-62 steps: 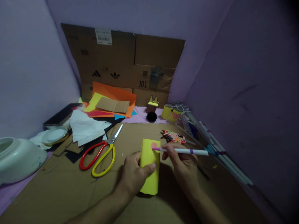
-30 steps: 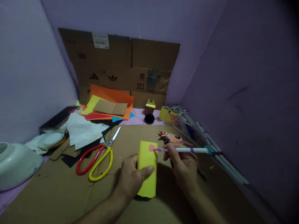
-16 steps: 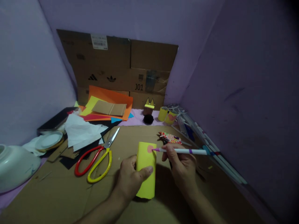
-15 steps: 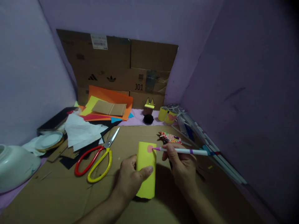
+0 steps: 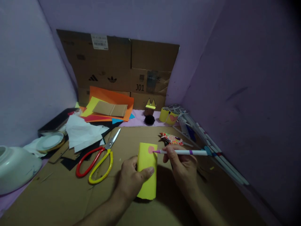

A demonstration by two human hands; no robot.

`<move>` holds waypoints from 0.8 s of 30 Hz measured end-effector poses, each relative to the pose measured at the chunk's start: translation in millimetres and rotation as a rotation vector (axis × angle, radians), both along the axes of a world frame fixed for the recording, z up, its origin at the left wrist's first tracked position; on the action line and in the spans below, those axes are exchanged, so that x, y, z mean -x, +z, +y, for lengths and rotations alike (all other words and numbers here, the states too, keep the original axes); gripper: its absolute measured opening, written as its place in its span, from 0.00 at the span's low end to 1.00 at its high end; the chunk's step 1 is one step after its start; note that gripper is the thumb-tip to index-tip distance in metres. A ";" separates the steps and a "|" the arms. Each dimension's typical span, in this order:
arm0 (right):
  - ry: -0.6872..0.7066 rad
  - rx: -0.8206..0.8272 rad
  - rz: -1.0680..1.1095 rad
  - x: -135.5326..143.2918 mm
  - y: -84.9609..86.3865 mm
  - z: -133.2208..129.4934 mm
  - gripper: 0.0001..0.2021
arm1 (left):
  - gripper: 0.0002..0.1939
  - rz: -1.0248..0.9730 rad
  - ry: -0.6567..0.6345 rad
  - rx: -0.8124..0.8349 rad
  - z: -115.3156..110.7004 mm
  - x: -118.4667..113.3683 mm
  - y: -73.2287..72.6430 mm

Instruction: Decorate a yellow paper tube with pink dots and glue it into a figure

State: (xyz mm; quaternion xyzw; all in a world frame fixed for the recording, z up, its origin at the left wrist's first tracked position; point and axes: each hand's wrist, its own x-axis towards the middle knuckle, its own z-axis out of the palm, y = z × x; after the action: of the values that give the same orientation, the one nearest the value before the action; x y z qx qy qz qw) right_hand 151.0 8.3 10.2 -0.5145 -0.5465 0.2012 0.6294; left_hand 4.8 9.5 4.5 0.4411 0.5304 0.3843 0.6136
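Observation:
My left hand [image 5: 133, 177] grips a yellow paper-covered block [image 5: 147, 185] from its left side, thumb across the front face. Near the top of that face is a pink round spot [image 5: 151, 149]. My right hand [image 5: 183, 163] is closed around a white felt-tip pen [image 5: 195, 152] with purple bands. Its purple tip meets the lower right edge of the pink spot. Just beyond the right hand lies a small bundle in floral wrapping [image 5: 171, 138], partly behind the fingers.
Scissors [image 5: 109, 145] with red and yellow handles lie at left, by white tissue [image 5: 84, 131] and coloured paper [image 5: 127, 100]. A white bowl [image 5: 18, 169] stands far left. Yellow rolls [image 5: 172, 118] and a small crowned figure [image 5: 150, 110] stand behind. White tubes [image 5: 218, 157] line the right wall.
The pen tip has shifted very slightly left and down along the edge of the pink spot. My left hand and the yellow block have stayed in place.

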 end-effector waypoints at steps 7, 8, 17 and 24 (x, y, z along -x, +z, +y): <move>-0.026 0.001 -0.008 0.4 0.7 0.5 0.13 | 0.14 0.005 0.002 -0.007 -0.6 0.0 -1.1; -0.023 0.003 -0.005 0.6 0.7 0.7 0.13 | 0.14 0.004 0.003 -0.009 -0.5 0.1 -1.3; -0.019 0.018 -0.012 -0.5 -1.0 0.1 0.13 | 0.14 -0.012 0.009 0.000 0.0 -0.2 0.6; -0.013 0.012 -0.025 -1.1 -1.6 -0.4 0.13 | 0.13 0.014 0.004 -0.014 -0.1 0.2 -0.6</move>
State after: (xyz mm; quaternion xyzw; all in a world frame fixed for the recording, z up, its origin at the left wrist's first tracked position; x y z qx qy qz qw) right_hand 152.1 8.0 8.6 -0.5244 -0.5498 0.1939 0.6206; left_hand 4.5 9.4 3.9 0.4471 0.5328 0.3863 0.6059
